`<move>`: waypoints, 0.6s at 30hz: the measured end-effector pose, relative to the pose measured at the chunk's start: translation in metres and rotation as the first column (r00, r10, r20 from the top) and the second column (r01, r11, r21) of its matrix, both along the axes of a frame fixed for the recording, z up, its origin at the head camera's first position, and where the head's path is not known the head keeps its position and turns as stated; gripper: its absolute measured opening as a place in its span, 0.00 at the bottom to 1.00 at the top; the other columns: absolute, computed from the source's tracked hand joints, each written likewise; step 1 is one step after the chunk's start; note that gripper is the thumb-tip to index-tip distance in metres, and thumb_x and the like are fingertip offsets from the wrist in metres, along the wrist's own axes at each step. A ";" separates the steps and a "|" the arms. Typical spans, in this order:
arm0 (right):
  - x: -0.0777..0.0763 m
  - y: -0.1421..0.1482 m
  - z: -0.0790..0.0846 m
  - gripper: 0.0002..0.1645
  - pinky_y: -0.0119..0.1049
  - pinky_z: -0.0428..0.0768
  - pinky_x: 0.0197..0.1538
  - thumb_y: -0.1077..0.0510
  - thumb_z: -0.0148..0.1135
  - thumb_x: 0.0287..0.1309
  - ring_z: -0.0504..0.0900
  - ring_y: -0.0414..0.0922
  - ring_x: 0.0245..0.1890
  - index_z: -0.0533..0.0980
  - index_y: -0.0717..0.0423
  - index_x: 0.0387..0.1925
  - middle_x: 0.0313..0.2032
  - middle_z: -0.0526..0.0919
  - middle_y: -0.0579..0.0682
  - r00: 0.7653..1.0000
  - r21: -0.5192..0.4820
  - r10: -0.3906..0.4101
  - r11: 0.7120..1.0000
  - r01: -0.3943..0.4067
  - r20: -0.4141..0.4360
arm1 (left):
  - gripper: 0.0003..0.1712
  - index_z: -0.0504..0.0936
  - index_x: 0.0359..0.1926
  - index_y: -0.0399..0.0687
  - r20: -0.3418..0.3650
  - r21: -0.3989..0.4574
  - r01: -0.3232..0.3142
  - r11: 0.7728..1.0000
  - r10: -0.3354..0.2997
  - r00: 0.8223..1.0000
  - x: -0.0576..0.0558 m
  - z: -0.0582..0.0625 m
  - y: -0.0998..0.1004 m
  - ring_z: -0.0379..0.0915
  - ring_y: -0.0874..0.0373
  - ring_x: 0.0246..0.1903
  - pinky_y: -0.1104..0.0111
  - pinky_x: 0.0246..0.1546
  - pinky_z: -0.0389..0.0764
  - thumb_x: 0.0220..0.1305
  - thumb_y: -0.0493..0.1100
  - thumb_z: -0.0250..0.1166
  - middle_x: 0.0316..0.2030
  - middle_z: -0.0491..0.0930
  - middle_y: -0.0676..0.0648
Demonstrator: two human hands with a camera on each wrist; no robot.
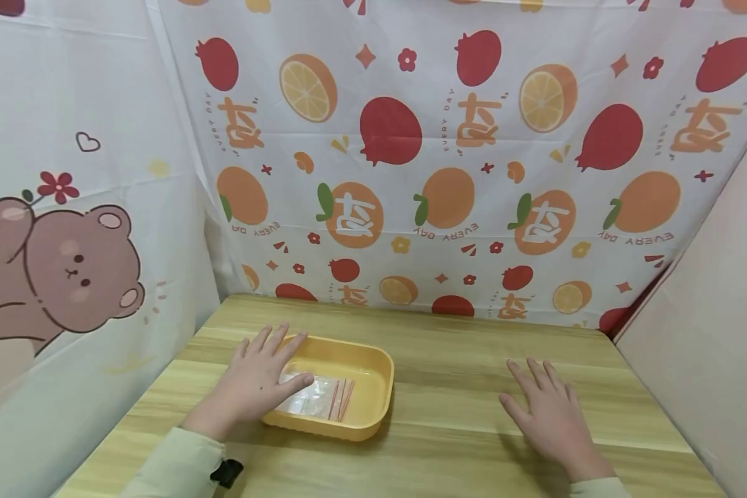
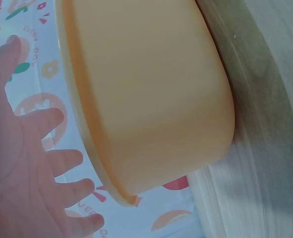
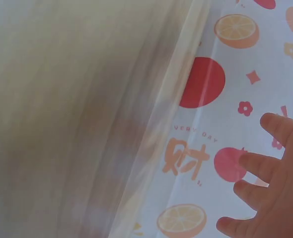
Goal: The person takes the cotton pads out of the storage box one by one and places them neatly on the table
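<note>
A yellow plastic tray (image 1: 373,387) with rounded corners sits left of the table's middle. Inside it lie clear zip bags (image 1: 317,395) with red lines along one end, partly hidden by a hand. My left hand (image 1: 258,377) is spread above the tray's left side, fingers straight, holding nothing. In the left wrist view that hand (image 2: 32,163) shows beside the tray's outer wall (image 2: 156,99), apart from its rim. Over the right part of the table, my right hand (image 1: 550,415) is spread with nothing in it; its fingers (image 3: 258,193) also show in the right wrist view.
The wood-grain table (image 1: 448,415) carries the tray. Behind it hangs a white curtain (image 1: 398,180) printed with fruit. A bear-print cloth (image 1: 75,270) closes off the left side, and a pale panel (image 1: 716,304) stands along the right.
</note>
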State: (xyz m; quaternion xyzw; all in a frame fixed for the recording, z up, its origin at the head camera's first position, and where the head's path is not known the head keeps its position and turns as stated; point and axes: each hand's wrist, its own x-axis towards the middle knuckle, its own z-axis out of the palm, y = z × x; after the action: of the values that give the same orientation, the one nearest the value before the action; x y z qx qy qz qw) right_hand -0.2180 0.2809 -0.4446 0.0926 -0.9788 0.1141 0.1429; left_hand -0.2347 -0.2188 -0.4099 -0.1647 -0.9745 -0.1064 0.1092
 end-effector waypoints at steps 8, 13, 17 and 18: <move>0.003 -0.010 0.002 0.39 0.77 0.57 0.61 0.34 0.51 0.73 0.58 0.71 0.70 0.67 0.51 0.74 0.71 0.65 0.66 0.996 -0.102 0.082 0.991 -0.084 -0.021 | 0.50 0.58 0.79 0.51 0.060 0.140 0.002 0.990 -0.011 0.998 0.003 0.001 -0.008 0.47 0.30 0.73 0.30 0.65 0.51 0.68 0.77 0.46 0.77 0.51 0.36; 0.005 -0.019 0.003 0.37 0.74 0.58 0.64 0.37 0.50 0.74 0.57 0.70 0.71 0.66 0.51 0.75 0.72 0.63 0.65 0.989 -0.226 0.144 0.964 -0.137 0.016 | 0.51 0.54 0.80 0.46 0.151 0.306 -0.018 0.952 -0.030 0.988 0.000 0.004 -0.016 0.49 0.31 0.73 0.33 0.66 0.55 0.70 0.74 0.50 0.76 0.51 0.34; 0.003 -0.028 0.006 0.36 0.70 0.59 0.65 0.38 0.49 0.76 0.60 0.65 0.71 0.65 0.51 0.75 0.72 0.64 0.63 0.981 -0.323 0.190 0.931 -0.169 0.036 | 0.52 0.51 0.79 0.42 0.248 0.419 -0.093 0.903 -0.016 0.969 -0.009 0.007 -0.025 0.54 0.30 0.70 0.34 0.63 0.62 0.71 0.72 0.52 0.75 0.53 0.30; 0.002 -0.030 0.007 0.35 0.69 0.59 0.66 0.38 0.49 0.76 0.61 0.64 0.71 0.65 0.51 0.75 0.72 0.64 0.62 0.978 -0.347 0.205 0.920 -0.180 0.038 | 0.52 0.50 0.79 0.41 0.273 0.435 -0.117 0.893 -0.007 0.962 -0.011 0.007 -0.027 0.57 0.30 0.69 0.35 0.61 0.65 0.71 0.71 0.52 0.74 0.54 0.29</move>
State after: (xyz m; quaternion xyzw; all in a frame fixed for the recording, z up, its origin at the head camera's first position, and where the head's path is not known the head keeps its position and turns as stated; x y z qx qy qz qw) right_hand -0.2157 0.2507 -0.4381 0.1578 -0.9348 0.2990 0.1089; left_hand -0.2459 -0.2460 -0.4029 -0.0914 -0.9338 -0.3456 0.0145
